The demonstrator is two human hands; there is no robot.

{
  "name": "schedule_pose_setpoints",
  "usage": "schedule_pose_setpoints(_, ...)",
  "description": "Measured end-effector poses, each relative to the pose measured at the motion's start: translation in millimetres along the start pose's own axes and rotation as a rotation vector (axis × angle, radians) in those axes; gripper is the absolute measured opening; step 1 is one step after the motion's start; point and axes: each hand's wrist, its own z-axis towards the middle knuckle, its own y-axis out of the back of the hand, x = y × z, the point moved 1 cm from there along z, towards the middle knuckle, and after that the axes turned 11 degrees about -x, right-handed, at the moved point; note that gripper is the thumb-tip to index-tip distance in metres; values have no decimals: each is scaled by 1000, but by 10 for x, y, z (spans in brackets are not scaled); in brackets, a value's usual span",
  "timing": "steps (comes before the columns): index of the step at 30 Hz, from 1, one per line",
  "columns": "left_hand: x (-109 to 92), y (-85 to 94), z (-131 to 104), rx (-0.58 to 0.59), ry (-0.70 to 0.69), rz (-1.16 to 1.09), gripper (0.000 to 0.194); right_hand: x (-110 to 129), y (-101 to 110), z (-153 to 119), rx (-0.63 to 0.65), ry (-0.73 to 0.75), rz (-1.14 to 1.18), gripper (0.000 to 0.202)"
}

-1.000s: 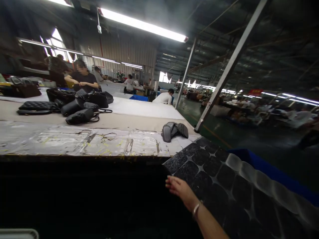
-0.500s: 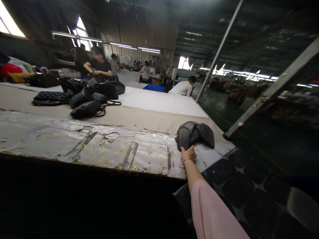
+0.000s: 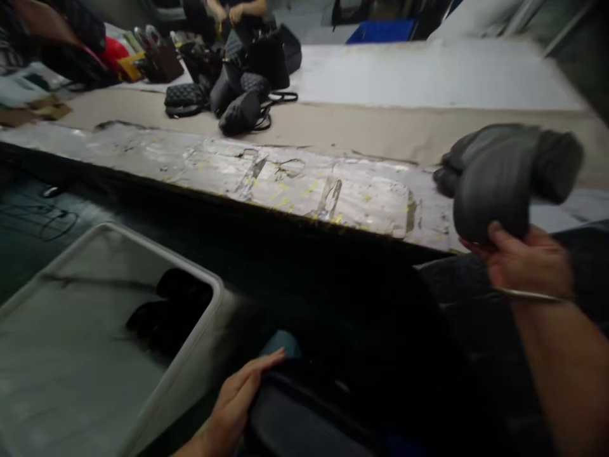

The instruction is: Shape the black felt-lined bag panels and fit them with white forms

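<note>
Seemingly soft and light, best taken by its near fold, the bundle was pinched by the right hand at the table's edge; the left hand's grip could not be told.

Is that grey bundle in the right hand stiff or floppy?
The grey bundle probably flexes: its wide band curves down towards the right hand. It may be fairly light, as one hand grips its lower end. Its lumpy, uneven shape makes rolling unlikely.

bags on table, bundle to right, bin before table
</note>
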Motion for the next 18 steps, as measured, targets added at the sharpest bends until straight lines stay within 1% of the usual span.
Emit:
schedule_pose_setpoints(1,-34,47,-57,93,-11,-35,43,46,125,-339,52,31,69,28)
schedule_pose_setpoints(2,-61,69,-72,180,-40,-90,46,87,262,-700,72,15,73,23)
schedule_pose_setpoints(4,-73,84,-29,295,31,-205,48,145,540,-1457,60,-90,9,20)
schedule_pose_setpoints(5,-68,100,0,313,40,-277,49,162,663,-1832,59,-124,-17,25)
schedule_pose_setpoints(6,-60,133,21,290,20,-339,49,172,772,-2188,29,-105,-57,29)
schedule_pose_setpoints(7,-48,185,24,252,-11,-374,47,175,860,-2517,26,-57,-133,33)
schedule_pose_setpoints(8,-38,258,6,198,-53,-397,44,178,928,-2812,41,44,-200,35)
schedule_pose_setpoints(9,-29,348,-34,158,-82,-409,42,184,980,-3073,47,197,-249,34)
schedule_pose_setpoints(10,-23,446,-94,160,-80,-413,43,191,1016,-3300,90,354,-288,35)
schedule_pose_setpoints(11,-23,545,-169,205,-42,-422,46,197,1040,-3493,136,498,-320,38)
schedule_pose_setpoints(12,-28,636,-255,292,32,-429,52,203,1055,-3656,183,619,-353,43)
schedule_pose_setpoints(13,-38,713,-343,403,132,-427,57,210,1062,-3789,223,718,-384,48)
schedule_pose_setpoints(14,-49,774,-428,511,236,-415,61,217,1063,-3898,245,797,-411,53)
schedule_pose_setpoints(15,-62,820,-500,588,317,-397,61,223,1060,-3988,257,864,-432,56)
schedule_pose_setpoints(16,-72,852,-554,618,357,-387,57,226,1055,-4064,263,920,-444,59)
schedule_pose_setpoints(17,-79,872,-588,609,354,-386,51,224,1051,-4129,270,959,-449,60)
schedule_pose_setpoints(18,-79,884,-607,575,317,-392,48,212,1051,-4187,281,971,-457,60)
